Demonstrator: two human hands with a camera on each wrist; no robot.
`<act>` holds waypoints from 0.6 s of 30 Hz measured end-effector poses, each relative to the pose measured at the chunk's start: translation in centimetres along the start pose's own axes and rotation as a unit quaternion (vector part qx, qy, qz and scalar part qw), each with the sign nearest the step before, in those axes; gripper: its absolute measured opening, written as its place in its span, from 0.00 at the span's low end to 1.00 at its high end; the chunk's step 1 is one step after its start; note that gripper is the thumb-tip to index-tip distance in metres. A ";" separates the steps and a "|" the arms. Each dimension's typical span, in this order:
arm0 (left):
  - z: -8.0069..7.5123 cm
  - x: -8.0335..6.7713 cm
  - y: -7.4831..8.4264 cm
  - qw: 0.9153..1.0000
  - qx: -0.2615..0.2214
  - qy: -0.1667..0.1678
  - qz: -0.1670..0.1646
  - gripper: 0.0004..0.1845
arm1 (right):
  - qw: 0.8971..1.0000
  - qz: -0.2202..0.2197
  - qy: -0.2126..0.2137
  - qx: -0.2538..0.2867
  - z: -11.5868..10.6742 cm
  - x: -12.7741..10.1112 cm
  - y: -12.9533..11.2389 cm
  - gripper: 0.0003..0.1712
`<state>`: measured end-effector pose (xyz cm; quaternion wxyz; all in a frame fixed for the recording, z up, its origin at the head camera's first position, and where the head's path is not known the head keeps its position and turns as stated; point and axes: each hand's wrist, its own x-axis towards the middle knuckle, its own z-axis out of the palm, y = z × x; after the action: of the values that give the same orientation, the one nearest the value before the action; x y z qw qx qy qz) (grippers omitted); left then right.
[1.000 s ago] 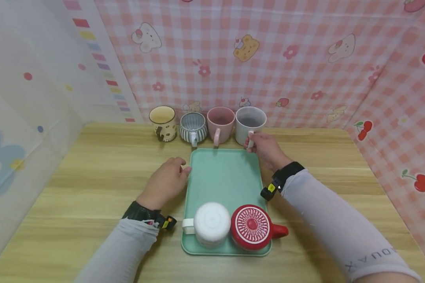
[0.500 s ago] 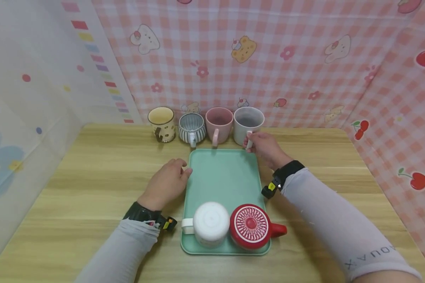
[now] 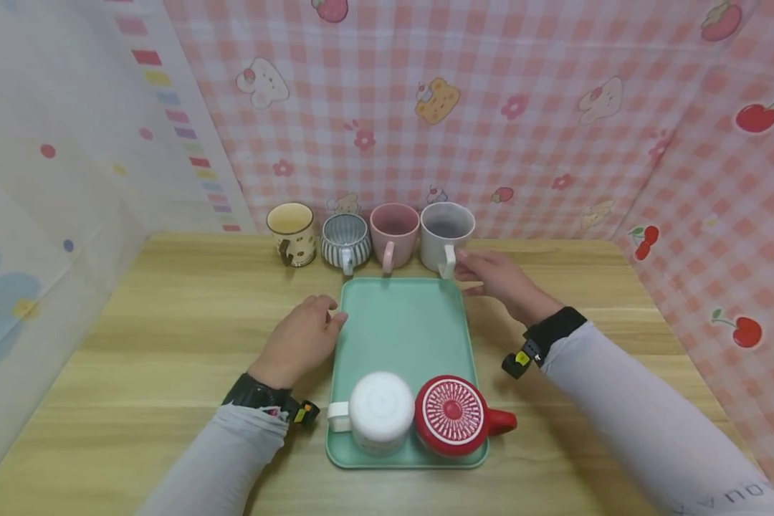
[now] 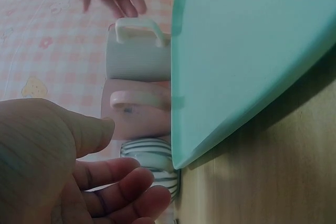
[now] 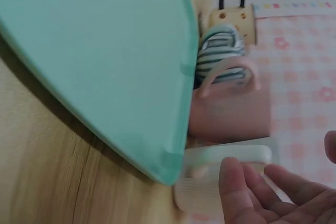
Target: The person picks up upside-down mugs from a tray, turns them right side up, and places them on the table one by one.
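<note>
Here at the far side of the wooden table [image 3: 168, 344], the grey mug [image 3: 436, 242] is standing upright at the right end of the row, its handle facing the person, and the right hand [image 3: 503, 285] is hovering just beside that handle, fingers loosely spread and gripping nothing! Next to the mug, running leftward, the pink mug [image 3: 396, 233], the striped cup [image 3: 346, 242] and the cream mug [image 3: 294, 244] are all standing upright too, handles to the front. Over on the other flank, the left hand [image 3: 299, 340] is holding nothing, fingers gently bent, its thumb reaching the left rim of the green tray [image 3: 403, 322], though whether it is touching is impossible to tell. And on the tray's near end, the white mug [image 3: 380, 412] and the red mug [image 3: 451, 412] are sitting upside down side by side, handles pointing outward
</note>
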<state>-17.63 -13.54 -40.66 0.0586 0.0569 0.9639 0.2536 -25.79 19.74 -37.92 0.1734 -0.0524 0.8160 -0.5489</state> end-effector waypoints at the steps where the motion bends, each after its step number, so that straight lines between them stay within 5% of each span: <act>1: 0.0 0.0 0.0 1.000 0.000 0.000 -0.001 0.25 | 1.000 -0.005 -0.003 0.000 -0.2 -0.6 0.0 0.34; 10: 0.1 0.1 -0.2 1.000 -0.004 0.003 0.002 0.25 | 0.998 -0.045 -0.036 -0.037 -1.0 -6.9 -0.2 0.34; 18: 0.1 0.1 -0.3 0.998 0.012 0.051 0.024 0.28 | 0.991 -0.046 -0.098 -0.075 -0.5 -11.3 1.8 0.28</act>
<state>-17.72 -13.75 -40.91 0.0025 0.0681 0.9669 0.2459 -15.26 24.02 -36.83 0.2228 -0.1569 0.8306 -0.4856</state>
